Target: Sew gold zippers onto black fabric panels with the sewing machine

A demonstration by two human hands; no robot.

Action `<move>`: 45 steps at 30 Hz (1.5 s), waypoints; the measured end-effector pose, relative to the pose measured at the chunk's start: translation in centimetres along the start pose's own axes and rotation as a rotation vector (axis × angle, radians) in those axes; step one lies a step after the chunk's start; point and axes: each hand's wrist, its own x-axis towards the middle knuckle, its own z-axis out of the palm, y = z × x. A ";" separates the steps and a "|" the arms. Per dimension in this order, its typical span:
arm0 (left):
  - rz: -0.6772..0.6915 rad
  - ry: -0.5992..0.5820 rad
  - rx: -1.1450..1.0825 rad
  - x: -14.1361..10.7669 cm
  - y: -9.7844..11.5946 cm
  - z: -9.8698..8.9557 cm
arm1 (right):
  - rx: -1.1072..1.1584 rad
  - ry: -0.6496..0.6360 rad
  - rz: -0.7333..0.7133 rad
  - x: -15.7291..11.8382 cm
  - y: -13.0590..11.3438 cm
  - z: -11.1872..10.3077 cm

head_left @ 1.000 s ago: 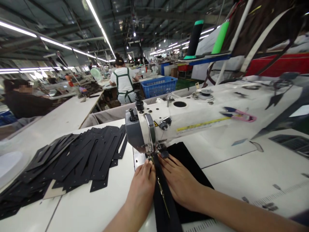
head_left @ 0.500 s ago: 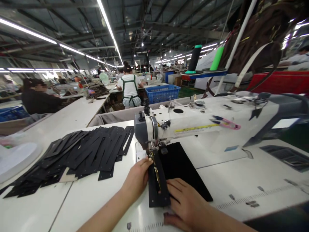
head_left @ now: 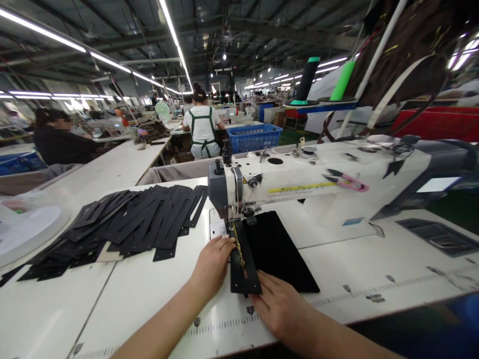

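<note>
A black slotted strip (head_left: 250, 286) with a gold-toothed zipper (head_left: 239, 249) showing through its slot runs under the needle and foot of a white sewing machine (head_left: 318, 182). My left hand (head_left: 212, 264) has its fingers closed at the strip's left edge, close to the foot. On the near right corner, my right hand (head_left: 280, 305) grips the strip, its thumb partly hidden. Black fabric (head_left: 282, 254) lies flat to the right of the strip and passes beneath the machine arm.
A pile of black slotted strips (head_left: 138, 222) covers the table at left, beside a white round base (head_left: 33, 232). Pink-handled thread snips (head_left: 348, 180) rest against the machine arm. Thread cones (head_left: 342, 82) stand behind. A blue basket (head_left: 254, 138) and co-workers are farther back.
The strip and black fabric have moved a little farther under the foot. My right hand has shifted from the strip's right side to its near corner. The view has tilted slightly.
</note>
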 end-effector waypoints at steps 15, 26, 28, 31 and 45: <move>0.065 0.007 0.084 1.0 -0.7 0.5 | 0.079 -0.024 0.050 0.5 1.6 0.0; -0.108 -0.052 0.009 1.8 -1.7 1.0 | 0.098 -0.025 0.096 1.0 3.1 1.5; -0.111 -0.056 0.009 1.8 -1.8 1.1 | 0.106 0.003 0.118 0.9 3.2 1.5; -0.105 -0.075 0.009 1.5 -1.9 1.2 | 0.204 0.002 0.220 1.2 3.4 1.2; -0.110 0.036 0.073 0.4 0.6 0.1 | 0.194 -0.308 0.513 5.5 8.5 2.9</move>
